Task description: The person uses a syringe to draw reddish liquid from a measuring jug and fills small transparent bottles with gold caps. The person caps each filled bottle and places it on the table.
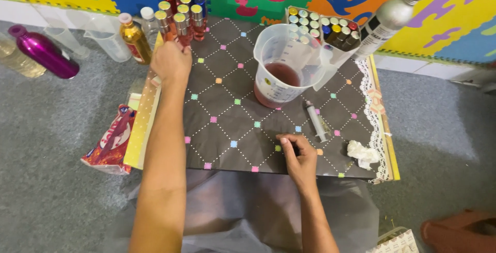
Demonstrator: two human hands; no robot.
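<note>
A small capped vial [182, 35] at upper left is apparently clasped by the left hand [170, 62]; placement among the vial cluster [182, 10] is in hand. The right hand [298, 155] is rested on the board [232, 124], fingers curled, nothing held.

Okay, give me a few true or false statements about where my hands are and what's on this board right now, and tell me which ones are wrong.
1. The left hand is at the cluster of small gold-capped bottles. True.
2. The measuring jug is empty. False: reddish liquid sits in its bottom.
3. The syringe lies on the board, apart from both hands. True.
4. The right hand holds the crumpled tissue. False: the tissue lies apart, near the board's lace edge; the right hand rests on the board, fingers curled.
5. The purple bottle stands upright on the board. False: it lies on the grey floor.
</note>
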